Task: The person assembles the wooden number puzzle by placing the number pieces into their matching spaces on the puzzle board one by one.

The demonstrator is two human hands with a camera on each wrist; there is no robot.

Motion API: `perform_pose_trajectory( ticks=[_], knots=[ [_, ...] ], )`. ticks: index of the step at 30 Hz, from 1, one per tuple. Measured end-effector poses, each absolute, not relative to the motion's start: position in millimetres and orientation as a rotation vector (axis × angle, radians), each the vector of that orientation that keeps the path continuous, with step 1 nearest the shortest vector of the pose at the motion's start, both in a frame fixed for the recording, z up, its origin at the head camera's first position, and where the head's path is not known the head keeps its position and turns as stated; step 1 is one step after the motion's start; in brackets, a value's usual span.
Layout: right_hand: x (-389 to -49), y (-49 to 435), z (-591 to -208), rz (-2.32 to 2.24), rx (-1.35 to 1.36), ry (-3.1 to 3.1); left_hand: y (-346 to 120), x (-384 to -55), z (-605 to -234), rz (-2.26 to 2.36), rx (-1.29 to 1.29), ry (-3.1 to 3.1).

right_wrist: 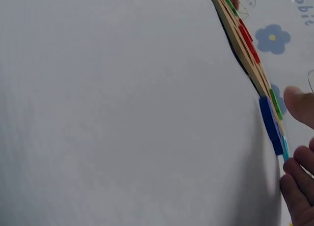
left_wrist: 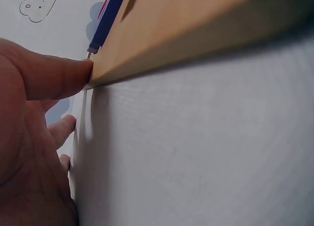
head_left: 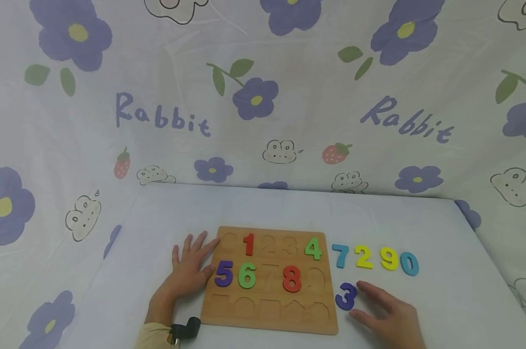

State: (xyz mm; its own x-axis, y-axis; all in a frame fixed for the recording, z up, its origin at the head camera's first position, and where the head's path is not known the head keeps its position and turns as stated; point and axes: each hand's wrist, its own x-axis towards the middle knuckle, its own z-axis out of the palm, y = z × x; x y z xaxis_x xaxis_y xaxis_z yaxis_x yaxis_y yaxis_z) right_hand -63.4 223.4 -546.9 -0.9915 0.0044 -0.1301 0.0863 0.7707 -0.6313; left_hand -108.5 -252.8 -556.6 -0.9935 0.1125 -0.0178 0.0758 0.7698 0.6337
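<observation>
A wooden number puzzle board lies on the white table, and my left hand rests along its left edge. In the left wrist view the thumb touches the board's corner. A purple number 3 lies just off the board's right side. My right hand is around its right side, with thumb and index finger spread apart and nothing between them. Seen from the right wrist, the 3 is edge-on beside the fingers. In the board sit a red 1, green 4, purple 5, green 6 and red 8.
Right of the board lie a blue 7, yellow 2, yellow 9 and blue 0 in a row. Behind the table hangs a flower-and-rabbit patterned cloth. A black wrist device sits near the left sleeve.
</observation>
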Motion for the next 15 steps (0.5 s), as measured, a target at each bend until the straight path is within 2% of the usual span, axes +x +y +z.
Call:
perform_pose_trajectory(
  ticks=[6,15],
  knots=[
    [-64,214,-551,-1.027,0.118,2.866,-251,-107,-548,0.95,0.111,2.872],
    [-62,206,-547,-0.973,0.047,2.906,-252,-108,-549,0.967,0.114,2.867]
  ],
)
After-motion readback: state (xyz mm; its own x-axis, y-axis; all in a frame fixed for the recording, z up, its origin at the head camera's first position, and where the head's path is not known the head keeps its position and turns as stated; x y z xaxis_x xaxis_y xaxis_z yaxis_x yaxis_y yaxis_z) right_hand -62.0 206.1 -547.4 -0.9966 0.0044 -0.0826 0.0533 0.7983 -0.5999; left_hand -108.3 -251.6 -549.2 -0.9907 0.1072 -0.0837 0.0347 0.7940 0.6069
